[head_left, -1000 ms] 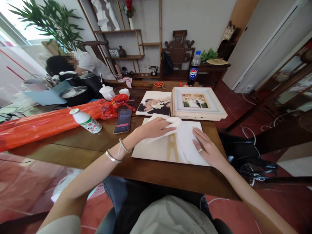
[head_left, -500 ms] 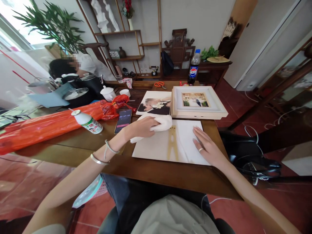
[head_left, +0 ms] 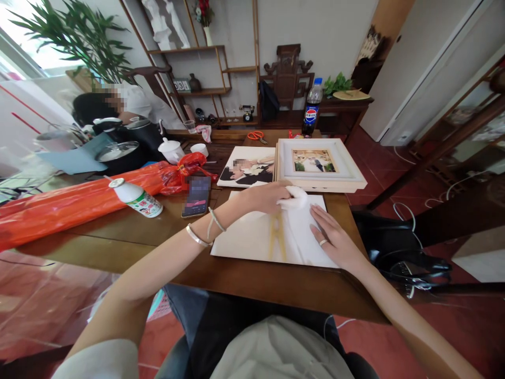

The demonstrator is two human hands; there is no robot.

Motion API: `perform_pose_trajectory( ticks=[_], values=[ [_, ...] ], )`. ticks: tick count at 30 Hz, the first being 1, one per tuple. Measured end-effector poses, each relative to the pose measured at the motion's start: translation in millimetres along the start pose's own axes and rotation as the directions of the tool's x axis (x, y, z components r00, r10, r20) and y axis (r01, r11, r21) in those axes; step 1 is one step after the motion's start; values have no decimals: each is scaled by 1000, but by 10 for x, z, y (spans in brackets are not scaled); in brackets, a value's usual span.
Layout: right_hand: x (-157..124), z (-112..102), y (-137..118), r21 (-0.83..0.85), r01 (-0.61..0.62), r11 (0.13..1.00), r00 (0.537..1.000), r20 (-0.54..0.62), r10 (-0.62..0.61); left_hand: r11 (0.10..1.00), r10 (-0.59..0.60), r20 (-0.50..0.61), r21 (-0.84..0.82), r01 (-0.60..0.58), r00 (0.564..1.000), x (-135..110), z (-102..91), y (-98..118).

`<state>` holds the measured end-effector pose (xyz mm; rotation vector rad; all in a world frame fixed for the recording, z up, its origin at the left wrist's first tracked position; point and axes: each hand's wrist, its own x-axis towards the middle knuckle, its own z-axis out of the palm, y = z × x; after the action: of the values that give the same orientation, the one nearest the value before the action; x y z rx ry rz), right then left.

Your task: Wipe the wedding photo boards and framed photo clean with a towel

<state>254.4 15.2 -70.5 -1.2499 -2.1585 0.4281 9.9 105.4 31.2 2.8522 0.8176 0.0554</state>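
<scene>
A white board point(head_left: 252, 239) with a pale gold figure on it lies flat on the wooden table point(head_left: 130, 231) in front of me. My left hand point(head_left: 266, 196) is closed around a white cloth point(head_left: 296, 199) and presses it on the board's far edge. My right hand point(head_left: 333, 239) lies flat and open on the board's right side, with a ring on one finger. Just beyond the board sit a white picture frame point(head_left: 320, 166) with a photo in it and a loose photo print point(head_left: 246, 168).
A phone point(head_left: 197, 196), a small white bottle point(head_left: 136, 197) and a long orange plastic bag point(head_left: 67, 202) lie to the left. Cookware and a teapot point(head_left: 171, 150) stand further back, with scissors point(head_left: 256, 135) and a cola bottle point(head_left: 311, 108). Another person sits at the far left. A black bag point(head_left: 398, 247) rests by the table's right edge.
My left hand swept the cloth left along the board's far edge, then back right to the middle. My right hand stayed flat on the board.
</scene>
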Motion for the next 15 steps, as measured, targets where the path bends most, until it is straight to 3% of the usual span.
perform_pose_trajectory(
  ticks=[7,10,15],
  values=[
    [-7,8,4,-1,-1,1000,1000,4,1,993,-110,51,-37,112,993,-281,-95,-104],
    [-2,12,8,-19,6,1000,1000,6,-6,992,-111,36,-50,113,993,-148,-101,-54],
    [0,24,20,-35,5,999,1000,-7,-5,999,-19,47,-44,21,999,314,-77,148]
  ],
)
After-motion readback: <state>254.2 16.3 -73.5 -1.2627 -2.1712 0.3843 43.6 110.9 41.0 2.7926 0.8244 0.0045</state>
